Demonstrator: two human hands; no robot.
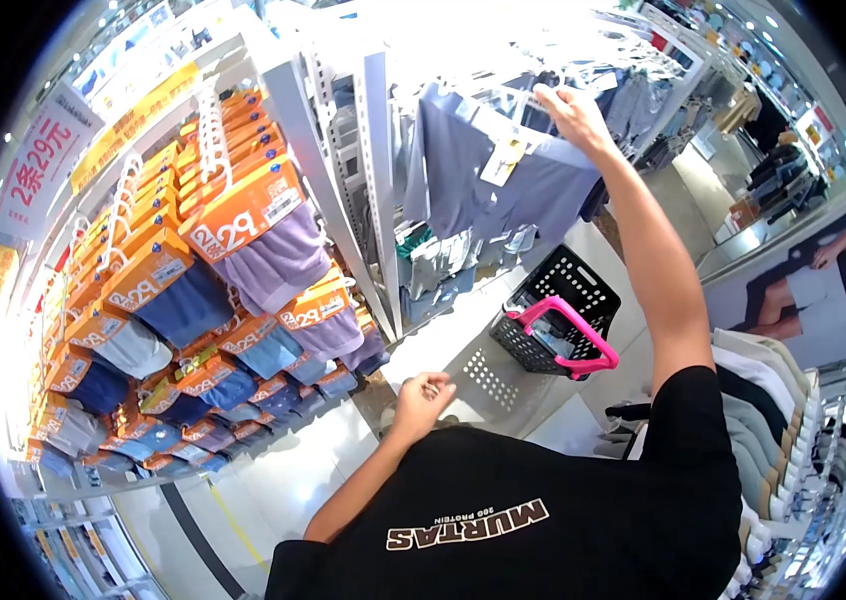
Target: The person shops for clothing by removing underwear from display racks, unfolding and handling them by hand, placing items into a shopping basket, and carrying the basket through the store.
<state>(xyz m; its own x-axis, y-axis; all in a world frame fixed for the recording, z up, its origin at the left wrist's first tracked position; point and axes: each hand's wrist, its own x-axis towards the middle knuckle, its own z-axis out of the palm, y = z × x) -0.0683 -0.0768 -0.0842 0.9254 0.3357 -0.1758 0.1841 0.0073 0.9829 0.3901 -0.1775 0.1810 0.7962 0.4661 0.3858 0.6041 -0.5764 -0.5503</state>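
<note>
My right hand, arm stretched up and forward, is closed around the top of a light-coloured hanger. From it hangs a pair of grey-blue shorts, with a white and yellow tag at the waist. My left hand is low in front of my body, its fingers loosely bent and nothing visible in them. Beyond that hand, on the floor, stands a black perforated shopping basket with a pink handle. The shorts hang above and behind the basket.
Packaged underwear with orange cards fills a rack on the left, under a pink price sign. A white upright post stands beside it. Garments hang at the back and on a rail at right.
</note>
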